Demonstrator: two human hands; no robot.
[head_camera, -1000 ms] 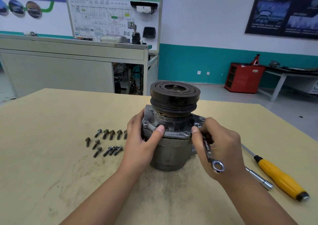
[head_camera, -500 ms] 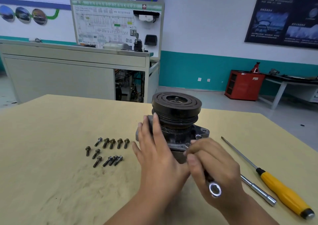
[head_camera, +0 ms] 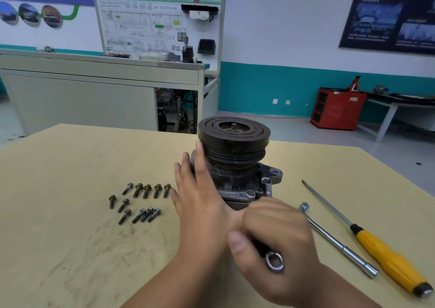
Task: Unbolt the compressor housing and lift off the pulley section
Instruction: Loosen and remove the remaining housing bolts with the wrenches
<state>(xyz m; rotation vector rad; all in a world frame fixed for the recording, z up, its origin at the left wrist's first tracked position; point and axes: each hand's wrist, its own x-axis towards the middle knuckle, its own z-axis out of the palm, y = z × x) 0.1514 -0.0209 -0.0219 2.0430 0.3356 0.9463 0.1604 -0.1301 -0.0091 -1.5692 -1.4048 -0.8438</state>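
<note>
A grey compressor (head_camera: pixel 237 185) stands upright on the tan table (head_camera: pixel 70 248), its dark grooved pulley (head_camera: pixel 234 134) on top. My left hand (head_camera: pixel 200 197) lies flat against the housing's left side with straight fingers pointing up. My right hand (head_camera: pixel 277 237) grips a small metal wrench (head_camera: pixel 274 261). The wrench's far end sits on a bolt (head_camera: pixel 265 180) at the front right flange, and its ring end sticks out below my fist. The lower housing is hidden behind my hands.
Several removed bolts (head_camera: pixel 138 201) lie in loose rows left of the compressor. A chrome socket extension (head_camera: pixel 339 241) and a yellow-handled screwdriver (head_camera: pixel 388 258) lie to the right. A workbench (head_camera: pixel 101 72) and a red cabinet (head_camera: pixel 336 107) stand beyond the table.
My left hand let go of its curled grip on the housing and now lies flat against the side. My right hand swung the wrench handle toward me. The view tilted down.
</note>
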